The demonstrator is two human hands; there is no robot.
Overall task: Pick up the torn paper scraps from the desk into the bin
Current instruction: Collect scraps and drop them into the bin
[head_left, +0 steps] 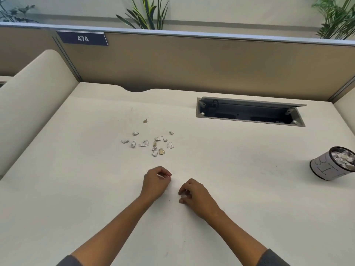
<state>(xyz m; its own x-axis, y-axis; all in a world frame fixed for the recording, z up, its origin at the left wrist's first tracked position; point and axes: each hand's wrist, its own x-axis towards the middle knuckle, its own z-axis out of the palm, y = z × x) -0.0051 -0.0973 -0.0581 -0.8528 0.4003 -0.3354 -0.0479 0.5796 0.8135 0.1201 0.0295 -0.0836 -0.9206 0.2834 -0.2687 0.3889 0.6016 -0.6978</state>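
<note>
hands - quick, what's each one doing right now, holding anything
Left hand: fingers curled, pinching a small white paper scrap.
Right hand: fingers curled above the desk; something pale at the fingertips, cannot tell if it is held.

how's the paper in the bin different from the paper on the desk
The scraps in the bin are heaped tight, filling the bin to its rim; the scraps on the desk lie loose and spread out, mostly apart. The binned heap sits at the desk's far right; the loose ones lie mid-desk, beyond both hands. Both are small, crumpled, whitish torn bits.
</note>
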